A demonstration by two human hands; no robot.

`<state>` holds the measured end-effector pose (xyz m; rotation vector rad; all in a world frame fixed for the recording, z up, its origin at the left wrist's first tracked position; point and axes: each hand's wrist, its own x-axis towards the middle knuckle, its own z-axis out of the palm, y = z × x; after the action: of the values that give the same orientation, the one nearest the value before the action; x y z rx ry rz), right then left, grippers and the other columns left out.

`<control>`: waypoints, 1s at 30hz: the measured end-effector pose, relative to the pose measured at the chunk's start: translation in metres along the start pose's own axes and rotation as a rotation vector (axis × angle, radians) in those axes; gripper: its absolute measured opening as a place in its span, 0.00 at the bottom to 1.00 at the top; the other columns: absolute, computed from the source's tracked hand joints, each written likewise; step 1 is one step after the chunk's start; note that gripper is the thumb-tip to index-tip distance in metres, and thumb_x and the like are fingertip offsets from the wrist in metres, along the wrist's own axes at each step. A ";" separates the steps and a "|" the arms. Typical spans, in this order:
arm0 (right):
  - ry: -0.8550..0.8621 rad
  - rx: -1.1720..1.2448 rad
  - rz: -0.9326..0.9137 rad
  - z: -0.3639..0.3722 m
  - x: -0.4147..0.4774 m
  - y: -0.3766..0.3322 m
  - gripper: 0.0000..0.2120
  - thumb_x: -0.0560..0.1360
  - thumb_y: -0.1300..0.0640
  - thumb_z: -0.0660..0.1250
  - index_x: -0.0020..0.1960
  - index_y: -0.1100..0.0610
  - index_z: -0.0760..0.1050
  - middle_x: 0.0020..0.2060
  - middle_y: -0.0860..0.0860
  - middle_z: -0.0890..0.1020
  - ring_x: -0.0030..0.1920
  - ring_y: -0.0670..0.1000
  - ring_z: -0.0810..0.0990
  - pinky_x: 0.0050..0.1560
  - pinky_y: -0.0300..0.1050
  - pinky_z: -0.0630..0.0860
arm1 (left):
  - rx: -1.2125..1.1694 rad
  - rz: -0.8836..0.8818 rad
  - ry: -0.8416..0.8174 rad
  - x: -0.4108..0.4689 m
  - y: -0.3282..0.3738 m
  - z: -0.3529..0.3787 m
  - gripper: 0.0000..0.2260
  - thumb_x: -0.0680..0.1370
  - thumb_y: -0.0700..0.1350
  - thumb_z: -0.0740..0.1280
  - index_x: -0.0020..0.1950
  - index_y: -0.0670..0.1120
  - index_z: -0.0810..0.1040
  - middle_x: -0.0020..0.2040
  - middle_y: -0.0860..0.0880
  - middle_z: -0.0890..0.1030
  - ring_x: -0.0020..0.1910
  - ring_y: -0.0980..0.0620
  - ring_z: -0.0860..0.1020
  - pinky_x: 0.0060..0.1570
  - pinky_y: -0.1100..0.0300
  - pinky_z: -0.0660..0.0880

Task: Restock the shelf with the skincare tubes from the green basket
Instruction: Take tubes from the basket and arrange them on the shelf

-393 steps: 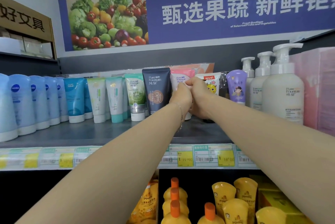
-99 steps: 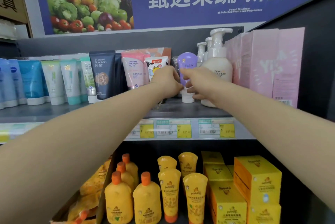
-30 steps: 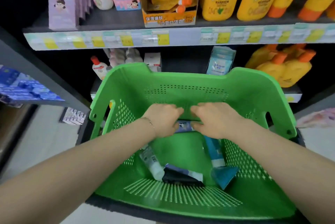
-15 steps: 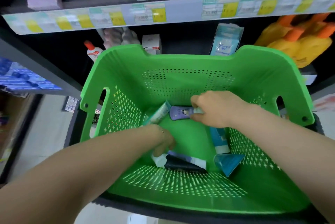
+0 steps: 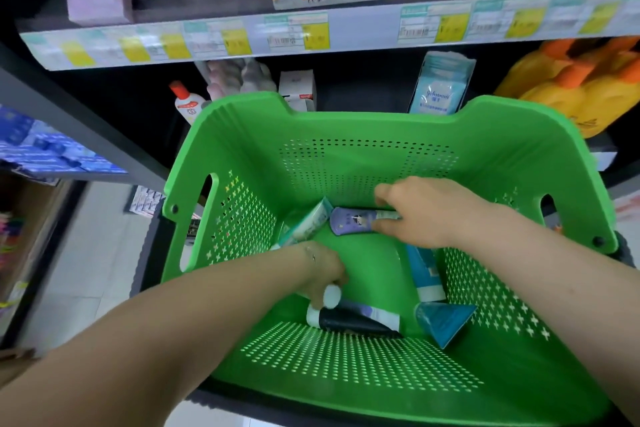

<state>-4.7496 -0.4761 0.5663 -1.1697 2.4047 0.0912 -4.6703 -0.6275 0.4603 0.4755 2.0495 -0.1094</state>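
Head view: inside the green basket (image 5: 349, 130), the right hand (image 5: 427, 215) pinches the purple tube (image 5: 353, 224); the left hand (image 5: 325, 272) grasps a white tube cap (image 5: 331, 297).

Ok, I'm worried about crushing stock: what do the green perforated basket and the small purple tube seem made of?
The green perforated basket looks like rigid moulded plastic, semi-matte: one-piece walls with rows of holes and cut-out handles. The small purple tube, pinched by the right hand, appears to be soft, smooth printed plastic with a flattened wide end; probably squeezable.
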 end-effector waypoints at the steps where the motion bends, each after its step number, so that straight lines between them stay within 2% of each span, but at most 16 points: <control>1: 0.003 0.005 0.002 0.000 0.000 0.000 0.18 0.78 0.41 0.59 0.58 0.53 0.71 0.51 0.54 0.80 0.47 0.58 0.79 0.45 0.51 0.79 | -0.030 0.008 0.044 -0.001 -0.002 -0.002 0.22 0.71 0.54 0.71 0.61 0.51 0.72 0.40 0.51 0.73 0.42 0.47 0.75 0.36 0.57 0.73; 2: 0.004 0.011 0.004 0.000 0.000 0.001 0.17 0.78 0.41 0.59 0.58 0.53 0.71 0.50 0.54 0.80 0.47 0.57 0.79 0.45 0.51 0.79 | -0.062 0.013 0.089 -0.001 -0.005 -0.004 0.23 0.70 0.54 0.72 0.62 0.50 0.72 0.41 0.52 0.74 0.42 0.47 0.74 0.37 0.57 0.73; 5: 0.005 0.019 0.016 0.001 -0.001 0.003 0.18 0.78 0.40 0.60 0.57 0.53 0.71 0.49 0.54 0.80 0.47 0.57 0.79 0.45 0.51 0.79 | -0.231 -0.014 0.199 -0.005 -0.017 -0.022 0.25 0.71 0.51 0.74 0.63 0.46 0.70 0.51 0.47 0.78 0.45 0.47 0.73 0.41 0.55 0.72; 10: -0.006 0.055 0.032 0.005 0.001 0.003 0.18 0.78 0.41 0.60 0.60 0.52 0.72 0.52 0.53 0.80 0.48 0.56 0.79 0.46 0.50 0.78 | -0.580 -0.040 0.380 -0.019 -0.030 -0.041 0.18 0.68 0.41 0.75 0.53 0.46 0.71 0.46 0.49 0.74 0.44 0.48 0.73 0.39 0.57 0.70; 14: -0.042 0.151 0.032 0.008 0.003 0.005 0.18 0.76 0.43 0.64 0.60 0.54 0.72 0.54 0.55 0.80 0.50 0.56 0.79 0.51 0.52 0.78 | -0.866 0.052 0.485 -0.046 -0.039 -0.050 0.18 0.67 0.29 0.72 0.48 0.46 0.71 0.42 0.52 0.74 0.40 0.51 0.72 0.36 0.61 0.69; 17: -0.055 0.235 0.010 0.007 0.001 0.004 0.24 0.74 0.46 0.68 0.65 0.55 0.69 0.60 0.55 0.77 0.57 0.56 0.77 0.56 0.54 0.76 | -1.001 0.131 0.505 -0.069 -0.046 -0.056 0.18 0.68 0.24 0.68 0.45 0.46 0.71 0.49 0.42 0.78 0.39 0.52 0.76 0.33 0.64 0.73; 18: -0.050 0.252 0.003 0.006 0.000 0.004 0.27 0.73 0.46 0.69 0.68 0.54 0.67 0.62 0.55 0.76 0.59 0.56 0.76 0.58 0.54 0.75 | -1.038 0.153 0.515 -0.076 -0.048 -0.057 0.19 0.67 0.24 0.67 0.45 0.47 0.71 0.53 0.39 0.79 0.43 0.49 0.79 0.37 0.61 0.77; 19: -0.043 0.260 -0.001 0.004 -0.001 0.004 0.30 0.72 0.46 0.70 0.69 0.54 0.65 0.63 0.55 0.75 0.60 0.56 0.75 0.59 0.54 0.74 | -1.068 0.172 0.532 -0.083 -0.051 -0.059 0.19 0.67 0.24 0.66 0.45 0.48 0.72 0.56 0.38 0.80 0.50 0.44 0.80 0.46 0.53 0.80; 20: -0.035 0.260 -0.004 0.003 -0.002 0.004 0.32 0.72 0.46 0.71 0.70 0.53 0.64 0.63 0.54 0.74 0.60 0.56 0.75 0.60 0.54 0.74 | -1.094 0.185 0.550 -0.090 -0.052 -0.062 0.19 0.66 0.24 0.66 0.45 0.47 0.72 0.58 0.39 0.80 0.57 0.42 0.79 0.54 0.47 0.78; 22: -0.025 0.236 -0.014 -0.002 -0.004 0.004 0.31 0.70 0.45 0.73 0.67 0.52 0.64 0.58 0.52 0.74 0.57 0.54 0.74 0.58 0.55 0.74 | -1.160 0.197 0.576 -0.104 -0.055 -0.066 0.19 0.67 0.23 0.66 0.46 0.46 0.72 0.60 0.42 0.80 0.62 0.44 0.77 0.59 0.45 0.76; 25: 0.044 0.153 -0.027 -0.010 -0.009 0.003 0.23 0.69 0.45 0.73 0.53 0.48 0.62 0.46 0.46 0.74 0.49 0.51 0.73 0.55 0.52 0.72 | -1.259 0.228 0.634 -0.123 -0.057 -0.072 0.19 0.68 0.22 0.67 0.48 0.44 0.73 0.62 0.43 0.79 0.62 0.47 0.78 0.58 0.49 0.78; 27: 0.114 0.105 -0.025 -0.019 -0.011 0.002 0.21 0.69 0.47 0.73 0.51 0.48 0.62 0.43 0.44 0.73 0.47 0.50 0.74 0.54 0.51 0.70 | -1.299 0.246 0.665 -0.132 -0.058 -0.075 0.19 0.68 0.23 0.69 0.48 0.45 0.74 0.62 0.43 0.79 0.62 0.46 0.78 0.57 0.50 0.78; 30: 0.178 0.044 -0.029 -0.038 -0.014 0.004 0.20 0.66 0.49 0.71 0.53 0.50 0.66 0.43 0.46 0.74 0.45 0.51 0.75 0.47 0.48 0.70 | -1.319 0.235 0.704 -0.140 -0.060 -0.078 0.19 0.68 0.27 0.72 0.50 0.45 0.74 0.60 0.42 0.81 0.59 0.45 0.79 0.59 0.46 0.77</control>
<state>-4.7593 -0.4734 0.6052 -1.2394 2.5279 -0.0781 -4.6957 -0.7016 0.6128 -0.1355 2.1635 1.6341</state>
